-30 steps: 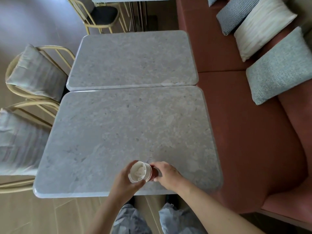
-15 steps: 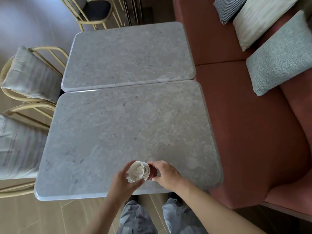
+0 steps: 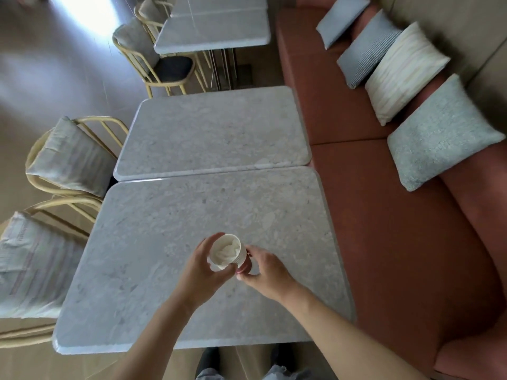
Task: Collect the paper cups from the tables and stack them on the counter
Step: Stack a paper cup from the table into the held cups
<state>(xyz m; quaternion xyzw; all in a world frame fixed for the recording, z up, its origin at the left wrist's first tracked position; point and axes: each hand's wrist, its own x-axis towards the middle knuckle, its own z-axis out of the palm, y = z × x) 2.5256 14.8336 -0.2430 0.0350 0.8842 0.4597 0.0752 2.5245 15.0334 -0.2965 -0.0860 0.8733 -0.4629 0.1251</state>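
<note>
I grip the cups [image 3: 227,252] in both hands, left hand [image 3: 201,272] round the rims, right hand [image 3: 264,272] pinching the base, above the near bench [image 3: 153,242]; tilted sideways, the stack could slide apart or spill its paper wad.

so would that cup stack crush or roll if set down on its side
Probably light: the cups are thin paper, held tilted in a loose grip of left hand and right hand. Nested rims likely stiffen them against crushing. On its side the round stack could roll on the smooth table.
</note>
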